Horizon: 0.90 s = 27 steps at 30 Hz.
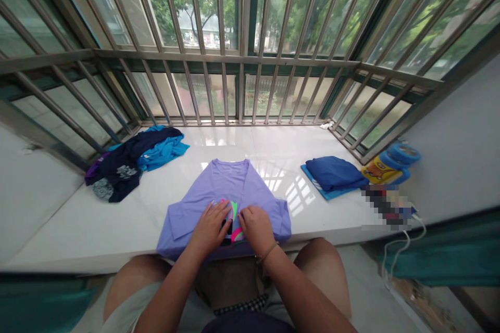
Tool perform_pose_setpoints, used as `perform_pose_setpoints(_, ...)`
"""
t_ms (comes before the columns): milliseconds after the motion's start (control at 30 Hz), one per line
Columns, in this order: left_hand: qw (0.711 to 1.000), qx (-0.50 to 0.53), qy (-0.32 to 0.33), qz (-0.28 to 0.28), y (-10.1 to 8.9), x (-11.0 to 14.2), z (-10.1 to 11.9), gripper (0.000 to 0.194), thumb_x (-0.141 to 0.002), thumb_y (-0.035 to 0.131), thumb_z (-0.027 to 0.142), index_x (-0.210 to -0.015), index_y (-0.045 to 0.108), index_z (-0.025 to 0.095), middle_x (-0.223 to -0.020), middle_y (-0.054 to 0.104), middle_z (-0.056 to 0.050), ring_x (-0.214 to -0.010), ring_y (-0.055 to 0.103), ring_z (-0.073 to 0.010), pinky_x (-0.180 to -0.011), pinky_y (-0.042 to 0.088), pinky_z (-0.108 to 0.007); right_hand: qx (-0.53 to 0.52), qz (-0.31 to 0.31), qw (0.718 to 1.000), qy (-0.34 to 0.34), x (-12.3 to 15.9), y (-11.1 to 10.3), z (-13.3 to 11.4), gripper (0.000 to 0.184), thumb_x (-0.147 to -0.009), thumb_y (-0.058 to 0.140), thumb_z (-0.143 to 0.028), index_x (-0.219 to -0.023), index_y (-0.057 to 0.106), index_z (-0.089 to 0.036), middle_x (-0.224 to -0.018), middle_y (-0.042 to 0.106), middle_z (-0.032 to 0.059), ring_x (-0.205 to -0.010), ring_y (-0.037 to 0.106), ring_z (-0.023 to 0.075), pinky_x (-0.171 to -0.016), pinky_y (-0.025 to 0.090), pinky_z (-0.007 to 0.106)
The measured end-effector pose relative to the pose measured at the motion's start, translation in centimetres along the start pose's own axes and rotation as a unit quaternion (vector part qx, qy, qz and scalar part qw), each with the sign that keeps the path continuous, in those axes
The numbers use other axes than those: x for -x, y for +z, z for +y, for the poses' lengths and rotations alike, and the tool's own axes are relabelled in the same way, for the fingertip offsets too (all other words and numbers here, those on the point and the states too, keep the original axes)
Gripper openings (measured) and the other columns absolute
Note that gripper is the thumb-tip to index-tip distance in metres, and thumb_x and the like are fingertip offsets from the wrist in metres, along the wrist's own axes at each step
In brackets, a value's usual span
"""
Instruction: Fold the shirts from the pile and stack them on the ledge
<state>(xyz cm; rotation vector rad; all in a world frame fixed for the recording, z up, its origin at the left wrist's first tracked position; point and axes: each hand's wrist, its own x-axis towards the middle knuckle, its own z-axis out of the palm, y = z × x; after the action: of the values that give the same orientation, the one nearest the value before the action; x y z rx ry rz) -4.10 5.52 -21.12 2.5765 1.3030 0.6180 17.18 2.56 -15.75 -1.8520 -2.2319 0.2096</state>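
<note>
A light purple long-sleeved shirt (228,179) lies spread on the white sill in front of me, its neckline pointing to the window and its lower part reaching the front edge. Pink, green and black print shows between my hands. My left hand (211,225) rests flat on the shirt's front, fingers stretched out over the print. Just right of the print, my right hand (255,226) has its fingers curled in against the fabric, seemingly pinching it; the fingertips are partly hidden. A bracelet circles my right wrist.
Crumpled dark and bright blue clothes (133,158) lie at the left. Folded blue clothes (334,173) sit at the right, near a blue and yellow bottle (390,161) and a blurred-out item with white cables (406,243). Metal bars (230,57) line the window behind.
</note>
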Motion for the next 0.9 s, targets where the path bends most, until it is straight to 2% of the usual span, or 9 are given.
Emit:
perform_pose_setpoints(133,1.000,0.005,0.002,0.003,0.0,0.0,0.0,0.045,-0.109,0.052,0.041,-0.150,0.062,0.028,-0.162,0.059,-0.009,-0.152,0.053,-0.0279,-0.132,0.035,-0.058,-0.003,-0.018,1.000,0.001,0.2,0.6,-0.4,0.019,-0.110,0.059,-0.033,-0.104,0.073,-0.021,-0.105,0.073,0.0077,-0.103,0.064,0.0242,-0.086,0.043,0.034)
perform_pose_setpoints(267,1.000,0.010,0.005,0.007,0.0,0.1,-0.3,0.045,-0.108,0.054,0.041,-0.150,0.062,0.028,-0.161,0.060,-0.009,-0.152,0.054,-0.0281,-0.132,0.035,-0.058,-0.033,0.018,0.999,0.002,1.2,-0.1,0.7,0.022,-0.111,0.057,-0.037,-0.113,0.074,-0.023,-0.110,0.074,0.0079,-0.107,0.064,0.0253,-0.091,0.043,0.035)
perform_pose_setpoints(333,1.000,0.005,0.007,0.007,0.1,0.1,-0.4,0.045,-0.107,0.055,0.041,-0.150,0.062,0.028,-0.161,0.060,-0.009,-0.151,0.054,-0.0283,-0.131,0.036,-0.059,-0.043,0.050,0.998,0.016,1.9,-1.0,2.7,0.024,-0.112,0.053,-0.032,-0.117,0.074,-0.023,-0.112,0.074,0.0086,-0.107,0.064,0.0252,-0.094,0.044,0.035)
perform_pose_setpoints(433,1.000,-0.011,-0.001,0.023,0.3,-0.1,0.5,0.039,-0.108,0.052,0.037,-0.142,0.067,0.025,-0.154,0.066,-0.011,-0.146,0.059,-0.0290,-0.129,0.038,-0.061,-0.046,0.095,0.993,0.059,2.8,-2.3,7.6,0.027,-0.110,0.050,-0.023,-0.121,0.073,-0.019,-0.114,0.074,0.0116,-0.108,0.065,0.0260,-0.100,0.046,0.037)
perform_pose_setpoints(500,0.999,-0.017,0.005,0.037,0.6,-0.8,2.1,0.036,-0.109,0.049,0.032,-0.135,0.071,0.023,-0.149,0.069,-0.012,-0.142,0.062,-0.0287,-0.129,0.038,-0.061,-0.055,0.111,0.989,0.086,3.2,-3.0,11.4,0.027,-0.105,0.051,-0.018,-0.120,0.073,-0.017,-0.116,0.074,0.0132,-0.110,0.066,0.0271,-0.103,0.048,0.039)
perform_pose_setpoints(600,0.998,-0.007,0.058,0.027,1.5,-2.9,5.6,0.038,-0.109,0.045,0.028,-0.138,0.070,0.023,-0.152,0.067,-0.012,-0.144,0.061,-0.0263,-0.131,0.037,-0.058,-0.097,0.098,0.986,0.090,3.3,-3.7,15.6,0.026,-0.098,0.058,-0.017,-0.118,0.074,-0.018,-0.118,0.073,0.0131,-0.114,0.067,0.0274,-0.106,0.050,0.040)
perform_pose_setpoints(667,0.996,0.001,0.089,0.002,2.3,-4.5,7.7,0.042,-0.109,0.045,0.029,-0.146,0.065,0.023,-0.160,0.061,-0.011,-0.150,0.055,-0.0254,-0.132,0.036,-0.055,-0.133,0.078,0.985,0.074,2.9,-3.7,16.8,0.027,-0.095,0.061,-0.021,-0.119,0.074,-0.019,-0.120,0.073,0.0123,-0.115,0.068,0.0262,-0.105,0.052,0.039)
perform_pose_setpoints(733,0.996,-0.003,0.088,-0.032,3.2,-5.9,9.0,0.048,-0.109,0.045,0.034,-0.155,0.057,0.021,-0.168,0.051,-0.012,-0.156,0.048,-0.0262,-0.132,0.036,-0.055,-0.155,0.067,0.983,0.071,2.3,-3.5,17.2,0.028,-0.096,0.062,-0.026,-0.120,0.074,-0.019,-0.120,0.073,0.0114,-0.111,0.069,0.0246,-0.101,0.054,0.036)
perform_pose_setpoints(900,0.993,-0.020,0.052,-0.102,5.0,-6.5,8.5,0.067,-0.109,0.046,0.053,-0.166,0.043,0.017,-0.176,0.035,-0.016,-0.164,0.035,-0.0307,-0.132,0.032,-0.059,-0.123,0.050,0.984,0.117,1.1,-2.5,17.2,0.018,-0.096,0.062,-0.027,-0.103,0.078,-0.021,-0.102,0.075,0.0077,-0.097,0.069,0.0234,-0.093,0.052,0.034)
